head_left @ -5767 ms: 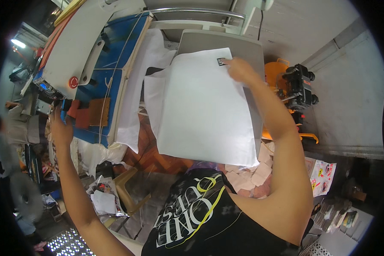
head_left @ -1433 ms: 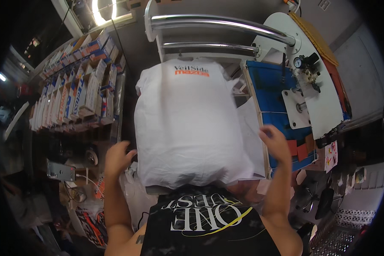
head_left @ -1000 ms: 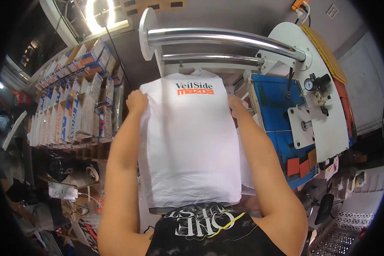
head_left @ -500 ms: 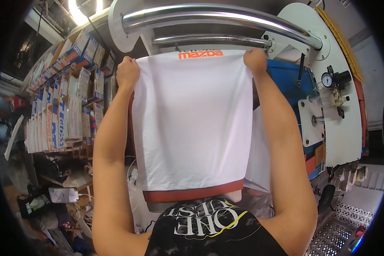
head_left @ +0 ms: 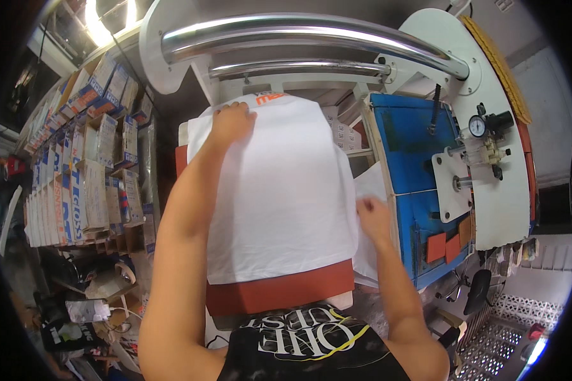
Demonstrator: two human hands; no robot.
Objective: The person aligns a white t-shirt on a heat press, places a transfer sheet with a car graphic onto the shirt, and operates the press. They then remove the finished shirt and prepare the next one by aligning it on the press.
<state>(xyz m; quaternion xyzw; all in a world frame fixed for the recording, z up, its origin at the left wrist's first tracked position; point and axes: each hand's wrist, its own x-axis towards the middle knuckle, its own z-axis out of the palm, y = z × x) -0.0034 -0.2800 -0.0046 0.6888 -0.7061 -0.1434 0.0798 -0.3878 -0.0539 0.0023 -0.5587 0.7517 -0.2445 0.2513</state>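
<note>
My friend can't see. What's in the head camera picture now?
A white T-shirt with orange print lies over a red-brown pad, a person's left hand on its upper left and right hand beside its right edge. Blue press bed at right, cardboard boxes at left.

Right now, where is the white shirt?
In the head view, the white shirt lies at the centre, spread over the reddish pad, with the left hand at its upper left and the right hand beside its right edge.
</note>
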